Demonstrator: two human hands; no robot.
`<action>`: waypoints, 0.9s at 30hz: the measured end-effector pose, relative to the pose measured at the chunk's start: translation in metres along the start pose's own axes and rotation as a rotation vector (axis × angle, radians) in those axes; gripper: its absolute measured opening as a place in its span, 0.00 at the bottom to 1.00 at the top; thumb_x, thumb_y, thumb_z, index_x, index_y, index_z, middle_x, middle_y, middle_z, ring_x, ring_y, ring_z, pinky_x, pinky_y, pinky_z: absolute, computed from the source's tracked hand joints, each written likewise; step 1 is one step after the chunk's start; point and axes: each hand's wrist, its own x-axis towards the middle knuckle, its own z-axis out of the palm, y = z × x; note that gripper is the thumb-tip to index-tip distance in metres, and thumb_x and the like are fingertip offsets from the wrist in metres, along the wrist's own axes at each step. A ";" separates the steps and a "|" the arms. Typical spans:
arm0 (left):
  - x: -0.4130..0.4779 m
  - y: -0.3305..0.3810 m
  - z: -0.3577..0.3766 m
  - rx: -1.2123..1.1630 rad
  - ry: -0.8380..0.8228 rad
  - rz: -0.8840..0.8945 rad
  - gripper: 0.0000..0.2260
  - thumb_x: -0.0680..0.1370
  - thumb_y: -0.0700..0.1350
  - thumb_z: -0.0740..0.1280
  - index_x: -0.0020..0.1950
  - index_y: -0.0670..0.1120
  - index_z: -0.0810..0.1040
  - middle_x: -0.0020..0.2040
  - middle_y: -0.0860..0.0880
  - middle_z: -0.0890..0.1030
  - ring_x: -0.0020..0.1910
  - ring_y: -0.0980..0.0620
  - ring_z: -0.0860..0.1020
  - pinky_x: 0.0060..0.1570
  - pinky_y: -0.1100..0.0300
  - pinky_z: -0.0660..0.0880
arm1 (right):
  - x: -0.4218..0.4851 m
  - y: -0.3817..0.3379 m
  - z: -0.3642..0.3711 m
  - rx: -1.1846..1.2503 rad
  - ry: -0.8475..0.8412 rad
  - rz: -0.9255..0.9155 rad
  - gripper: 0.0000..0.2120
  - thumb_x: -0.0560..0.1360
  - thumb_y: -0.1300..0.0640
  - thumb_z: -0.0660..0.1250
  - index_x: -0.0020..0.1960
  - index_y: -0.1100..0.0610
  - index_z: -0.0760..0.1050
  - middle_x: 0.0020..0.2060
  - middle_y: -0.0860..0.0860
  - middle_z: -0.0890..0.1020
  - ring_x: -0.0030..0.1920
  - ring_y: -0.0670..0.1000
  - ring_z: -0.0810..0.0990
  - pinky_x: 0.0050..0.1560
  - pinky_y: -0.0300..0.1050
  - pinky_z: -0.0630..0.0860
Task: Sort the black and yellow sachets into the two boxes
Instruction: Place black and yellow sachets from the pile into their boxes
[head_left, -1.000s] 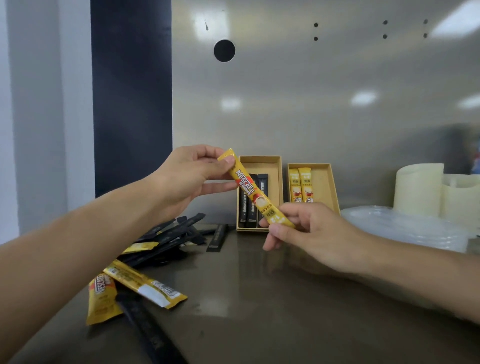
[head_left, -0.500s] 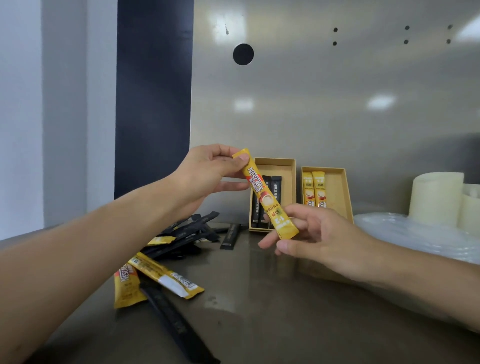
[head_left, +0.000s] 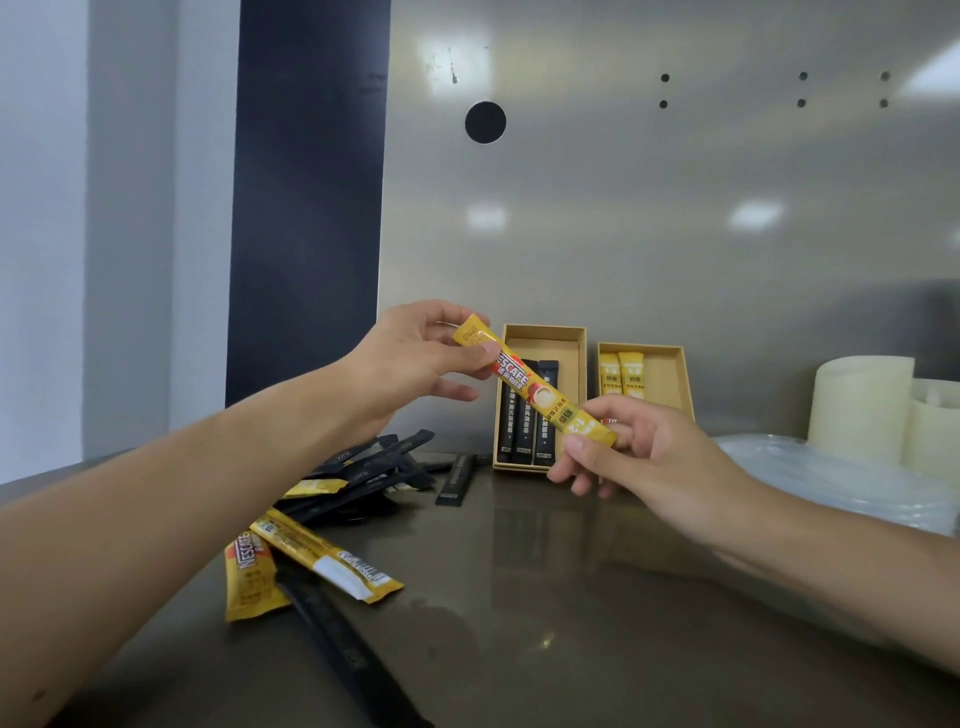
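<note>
Tilted yellow sachet (head_left: 535, 387) before open boxes (head_left: 582, 353)

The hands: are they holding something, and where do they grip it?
Yes, one yellow sachet, held in the air by its two ends: the left hand pinches the upper end, the right hand the lower end.

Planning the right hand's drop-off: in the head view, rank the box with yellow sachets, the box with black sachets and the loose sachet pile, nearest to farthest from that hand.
From the right hand:
1. Box with yellow sachets, just behind it.
2. Box with black sachets, behind-left.
3. Loose sachet pile, far left on the counter.
</note>
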 end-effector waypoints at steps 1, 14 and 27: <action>0.000 0.000 0.000 0.005 -0.007 0.002 0.14 0.76 0.38 0.73 0.61 0.42 0.79 0.50 0.42 0.86 0.45 0.51 0.85 0.46 0.54 0.85 | 0.000 0.000 0.000 0.009 0.013 0.001 0.05 0.80 0.59 0.67 0.55 0.58 0.78 0.42 0.54 0.88 0.38 0.48 0.83 0.40 0.41 0.77; -0.007 -0.008 0.015 0.278 -0.329 0.027 0.11 0.73 0.44 0.77 0.54 0.44 0.86 0.47 0.40 0.85 0.42 0.52 0.81 0.48 0.54 0.80 | 0.001 -0.013 -0.002 0.281 0.286 0.045 0.12 0.75 0.52 0.72 0.52 0.61 0.83 0.38 0.52 0.86 0.36 0.47 0.80 0.26 0.38 0.73; -0.012 -0.007 0.022 0.362 -0.351 0.013 0.13 0.78 0.56 0.67 0.50 0.49 0.86 0.40 0.52 0.84 0.38 0.57 0.80 0.41 0.59 0.77 | 0.002 -0.013 0.002 0.240 0.275 0.112 0.11 0.78 0.52 0.70 0.49 0.60 0.83 0.36 0.50 0.84 0.32 0.46 0.79 0.27 0.39 0.74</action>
